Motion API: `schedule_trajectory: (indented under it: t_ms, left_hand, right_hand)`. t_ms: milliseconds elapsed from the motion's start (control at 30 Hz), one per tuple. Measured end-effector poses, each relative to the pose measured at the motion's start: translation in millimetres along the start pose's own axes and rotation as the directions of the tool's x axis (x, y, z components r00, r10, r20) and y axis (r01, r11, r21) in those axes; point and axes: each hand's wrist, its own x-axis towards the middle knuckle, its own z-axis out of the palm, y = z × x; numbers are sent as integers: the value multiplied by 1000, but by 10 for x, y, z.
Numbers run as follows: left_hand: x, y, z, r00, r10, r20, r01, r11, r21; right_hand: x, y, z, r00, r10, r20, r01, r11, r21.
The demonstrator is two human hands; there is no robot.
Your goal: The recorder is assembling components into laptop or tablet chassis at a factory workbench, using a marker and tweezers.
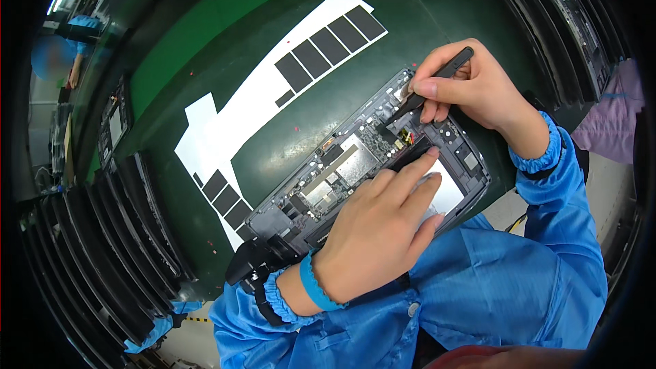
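Observation:
An opened laptop or tablet chassis (pixel 277 219) lies slanted before me, its circuit board (pixel 372 138) and metal shields exposed. My left hand (pixel 376 229) rests across its near side, fingers stretched out over a black strip and a silver-white panel (pixel 447 188). Above the right end, my right hand (pixel 471 89) pinches black tweezers (pixel 452 63). The tweezers' dark tip points down at the board, close to a small bundle of coloured wires (pixel 408 138). Whether the tip grips anything is too small to tell.
White sheets (pixel 236 119) with black rectangular stickers (pixel 311 59) lie on the green table (pixel 266 167) beyond the chassis. Dark panels (pixel 102 246) stand in a row at left; more dark panels (pixel 547 34) stand at far right. Another person's arm (pixel 75 68) shows at upper left.

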Motion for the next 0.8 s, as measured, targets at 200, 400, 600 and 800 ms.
schedule_trajectory:
  t_ms: [200,400,600,800]
  left_hand:
    - [-42,-32,4,998,63,-28,-61,996,64]
    - [-71,8,19,981,9,-191,86,871,483]
    - [-103,8,95,997,-46,-61,75,735,674]
    - [-441,249,-218,992,-39,-117,90,876,474]
  right_hand:
    - [34,0,48,998,15,-65,-17,1000,-25]
    - [22,15,32,998,-8,-55,7,1000,-26]
    - [-61,55,100,981,-145,-128,143,989,-27]
    - [-144,61,88,869,-333,-366,301,943,-145]
